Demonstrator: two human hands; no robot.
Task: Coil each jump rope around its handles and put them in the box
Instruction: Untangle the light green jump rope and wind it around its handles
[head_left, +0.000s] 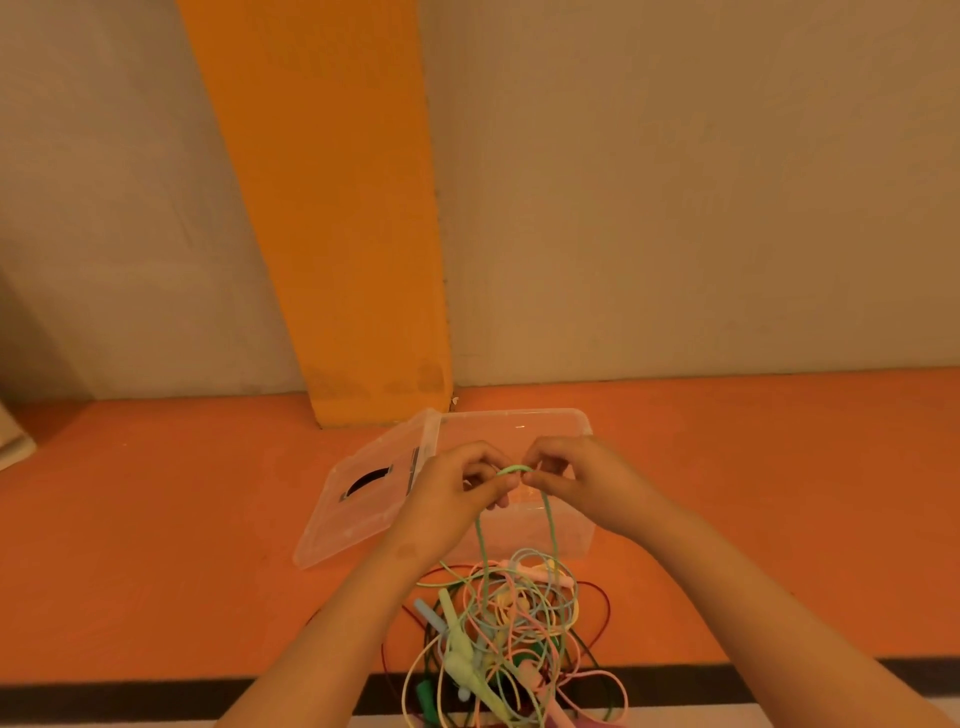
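The left hand (457, 493) and right hand (576, 483) are pinching a green jump rope (551, 525) in front of the clear box (519, 420), which is sitting on the orange surface (156, 519) below the beige wall (675, 208).

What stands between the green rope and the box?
Nothing covers the box: its lid lies open beside it. But the green rope, pinched by left hand and right hand, runs down into the tangle of ropes.

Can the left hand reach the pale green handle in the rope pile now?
Probably, once freed: the left hand pinches the mint green cord, but the pale green plastic handle lies atop the tangled ropes.
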